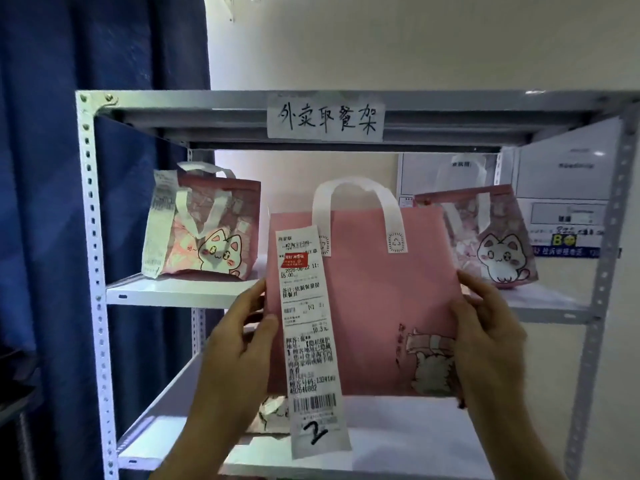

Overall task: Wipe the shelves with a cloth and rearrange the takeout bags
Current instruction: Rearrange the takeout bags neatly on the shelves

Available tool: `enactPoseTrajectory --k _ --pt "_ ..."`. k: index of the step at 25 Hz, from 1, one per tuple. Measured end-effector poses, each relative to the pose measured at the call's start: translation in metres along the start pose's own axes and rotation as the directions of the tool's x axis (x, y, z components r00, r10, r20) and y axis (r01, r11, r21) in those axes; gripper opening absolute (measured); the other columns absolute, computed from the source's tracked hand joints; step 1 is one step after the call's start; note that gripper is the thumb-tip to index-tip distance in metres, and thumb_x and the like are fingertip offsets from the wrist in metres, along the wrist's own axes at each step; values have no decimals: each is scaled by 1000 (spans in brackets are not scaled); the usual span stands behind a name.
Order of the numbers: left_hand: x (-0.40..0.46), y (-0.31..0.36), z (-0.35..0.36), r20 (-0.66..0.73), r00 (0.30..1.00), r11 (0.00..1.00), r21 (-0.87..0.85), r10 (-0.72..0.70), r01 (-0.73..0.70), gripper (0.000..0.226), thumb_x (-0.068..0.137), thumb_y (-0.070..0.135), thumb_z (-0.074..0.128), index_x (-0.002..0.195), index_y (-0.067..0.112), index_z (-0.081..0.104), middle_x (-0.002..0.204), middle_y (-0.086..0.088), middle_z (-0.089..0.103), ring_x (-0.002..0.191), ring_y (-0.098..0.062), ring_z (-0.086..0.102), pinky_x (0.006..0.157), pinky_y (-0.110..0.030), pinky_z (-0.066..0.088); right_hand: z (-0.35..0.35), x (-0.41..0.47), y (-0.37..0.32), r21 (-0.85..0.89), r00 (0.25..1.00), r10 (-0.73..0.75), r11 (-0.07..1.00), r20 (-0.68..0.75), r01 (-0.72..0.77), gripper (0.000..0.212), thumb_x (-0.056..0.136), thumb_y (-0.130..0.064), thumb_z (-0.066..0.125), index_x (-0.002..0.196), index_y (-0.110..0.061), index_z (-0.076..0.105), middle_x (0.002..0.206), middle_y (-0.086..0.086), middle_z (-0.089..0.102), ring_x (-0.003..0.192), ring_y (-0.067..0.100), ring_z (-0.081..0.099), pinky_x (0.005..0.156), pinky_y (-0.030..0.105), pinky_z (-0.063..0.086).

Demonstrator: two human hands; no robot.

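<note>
Here, in the middle of the frame, a pink takeout bag [367,299] is held up in front of the metal shelf rack [98,271]; the left hand [239,344] grips its left edge, thumb lying on the front beside the long receipt [310,341], the other fingers hidden behind; the right hand [485,327] grips the right edge, its fingers curled around the side, thumb on the front near the cat drawing. The receipt hangs down past the bag's bottom; a handwritten "2" is at its lower end. On the middle shelf [180,292] behind, a cat-print bag [207,230] stands at the left; another cat-print bag [491,237] stands at the right. A handwritten paper label [325,117] is stuck on the top beam.
</note>
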State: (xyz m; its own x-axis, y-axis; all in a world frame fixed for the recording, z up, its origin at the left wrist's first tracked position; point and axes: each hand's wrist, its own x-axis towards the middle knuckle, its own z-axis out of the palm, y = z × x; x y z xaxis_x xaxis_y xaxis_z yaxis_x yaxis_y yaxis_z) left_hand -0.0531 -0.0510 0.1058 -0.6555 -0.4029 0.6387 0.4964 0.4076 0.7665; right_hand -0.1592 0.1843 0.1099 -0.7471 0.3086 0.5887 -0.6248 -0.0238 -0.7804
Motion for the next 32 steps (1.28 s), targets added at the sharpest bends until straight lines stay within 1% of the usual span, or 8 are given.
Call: enactPoseTrajectory --k 4,7,10,14,17,20,26,32 --pt "48 16 10 -3 999 998 39 55 -54 32 94 27 57 111 54 56 98 28 69 83 4 69 55 -14 55 32 48 -8 -15 999 -54 998 -4 54 31 100 -15 53 114 -39 66 77 -5 73 61 23 69 53 48 59" --pt "79 11 20 7 998 993 93 69 -70 33 93 20 62 117 41 56 92 21 69 82 13 65 53 -11 52 52 80 -3 -41 1000 -21 999 9 21 30 99 -14 51 120 -30 66 86 3 72 66 24 69 53 39 59" --pt "106 2 28 -10 999 988 148 39 -37 38 93 16 63 127 31 53 100 18 65 79 17 62 52 -10 51 67 104 6 -58 998 28 998 50 -25 28 100 -20 49 120 -34 65 90 -3 71 59 7 65 46 23 55" --pt "139 -6 36 -33 999 990 136 42 -37 37 93 15 62 126 29 53 100 18 66 80 17 62 51 -8 50 84 133 15 -61 995 51 997 89 -45 29 101 -23 49 126 -31 64 96 -8 68 74 10 69 58 27 58" --pt "161 -12 42 -29 997 987 152 66 -61 39 92 16 64 125 32 53 100 17 68 83 16 63 54 -8 50 92 154 25 -19 996 12 1000 84 -10 27 102 -22 51 124 -32 63 99 -8 67 79 10 70 53 18 56" --pt "181 -26 49 -41 997 983 172 64 -56 41 92 14 65 127 31 52 102 16 67 84 12 64 56 -11 52 102 165 39 32 996 2 999 87 -5 25 101 -21 51 117 -39 59 99 -5 68 78 15 72 58 32 63" --pt "207 -77 67 -129 991 962 274 40 -3 33 91 24 67 120 32 52 101 15 66 79 9 65 54 -11 51 118 176 77 -30 994 -36 999 107 40 26 97 -13 59 100 -39 58 87 -13 70 61 -8 64 47 9 47" --pt "226 -111 79 -200 979 928 371 52 26 34 93 39 64 123 25 57 107 14 66 95 -3 65 83 -40 60 124 181 112 -148 980 -33 987 198 63 15 100 -19 56 110 -27 62 86 -13 68 52 -8 59 42 8 41"
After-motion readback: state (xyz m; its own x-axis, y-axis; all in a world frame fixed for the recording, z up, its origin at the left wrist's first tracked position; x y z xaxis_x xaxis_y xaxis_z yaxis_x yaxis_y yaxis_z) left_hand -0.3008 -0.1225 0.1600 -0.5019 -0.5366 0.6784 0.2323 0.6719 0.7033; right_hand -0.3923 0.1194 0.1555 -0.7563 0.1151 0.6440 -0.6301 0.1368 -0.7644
